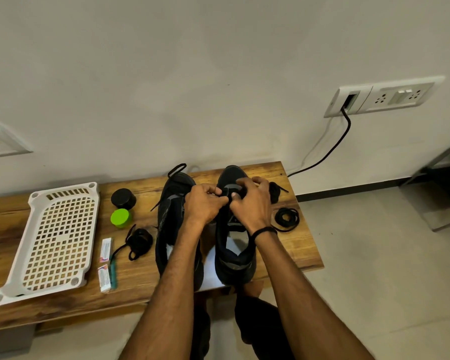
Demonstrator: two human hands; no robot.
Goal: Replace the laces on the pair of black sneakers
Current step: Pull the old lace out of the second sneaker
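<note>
Black sneakers on a wooden bench (140,289), side by side, toes toward twelve o'clock: right sneaker (234,245) at centre, left sneaker (170,219) just beside it at nine o'clock. Over the forward eyelets of the right sneaker, both hands close together. Curled tight, left hand (203,203), fingertips pinching the black lace (277,190). Likewise curled, right hand (252,201), thumb and fingers nipping the same lace, loose end spilling out at three o'clock of the knuckles. Round the right wrist, a black band (264,231).

At three o'clock of the right sneaker and apart from it, a coiled lace (286,219). At nine o'clock of the left sneaker, a tangled lace bundle (139,241). Farther out at ten o'clock, black jar (123,198) and green cap (120,217), close together. At eight o'clock, two small packets (106,250) and a green stick (113,271); beyond them, white perforated tray (55,242). Up at one o'clock, wall socket (382,97) with black cable (333,146) plugged in.
</note>
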